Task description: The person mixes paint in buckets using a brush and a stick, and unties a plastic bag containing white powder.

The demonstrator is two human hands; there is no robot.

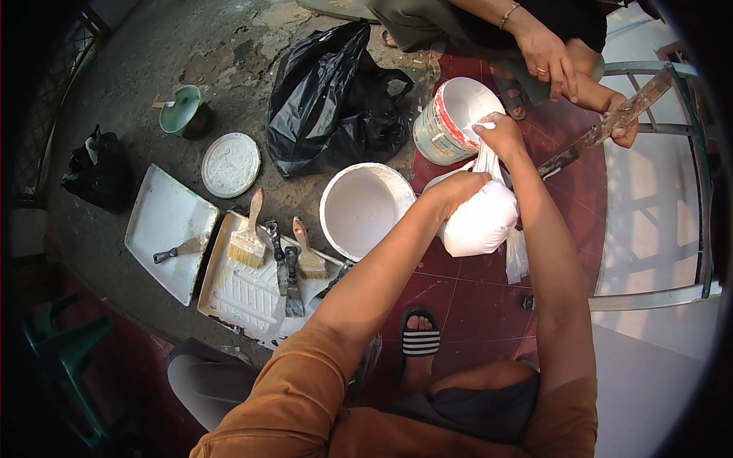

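Note:
Between both arms hangs a bulging plastic bag (479, 223) filled with something white. My right hand (500, 136) is closed round its gathered upper end, close to the mouth of a paint bucket (437, 131) tipped toward me. Lower on the bag, my left hand (463, 189) grips the side of its neck with curled fingers. A loose corner of clear plastic (517, 256) dangles beside the bag. Left of my left forearm stands a round white tub (359, 210), its inside coated white. What exactly fills the bag cannot be made out.
Paint trays (172, 233) hold brushes (248, 243) and scrapers (292, 282). Behind them lie a white lid (230, 165), a green bowl (183, 112) and black plastic bags (328, 107). Another person's hand (546, 57) is at upper right, near a stained wooden stick (603, 126) and a metal ladder (649, 300).

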